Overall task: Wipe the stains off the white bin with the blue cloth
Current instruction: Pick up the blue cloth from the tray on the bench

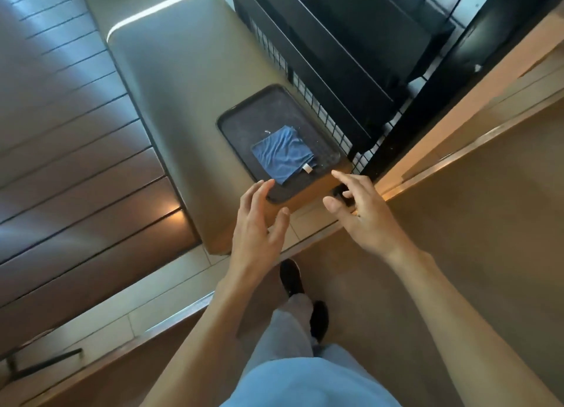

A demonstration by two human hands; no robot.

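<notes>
A long white bin with rounded corners stands in front of me, seen from above. On its near end lies a dark tray, and on that tray rests a folded blue cloth with a small white tag. My left hand hovers at the tray's near edge with fingers spread, its fingertips close to the rim. My right hand is to the right of the tray, fingers apart, holding nothing. Neither hand touches the cloth. No stains can be made out on the bin from here.
A black wire rack with dark shelves rises right behind the bin. Brown slatted panels fill the left side. A tan wooden surface runs along the right. My legs and dark shoes stand on pale tiles below.
</notes>
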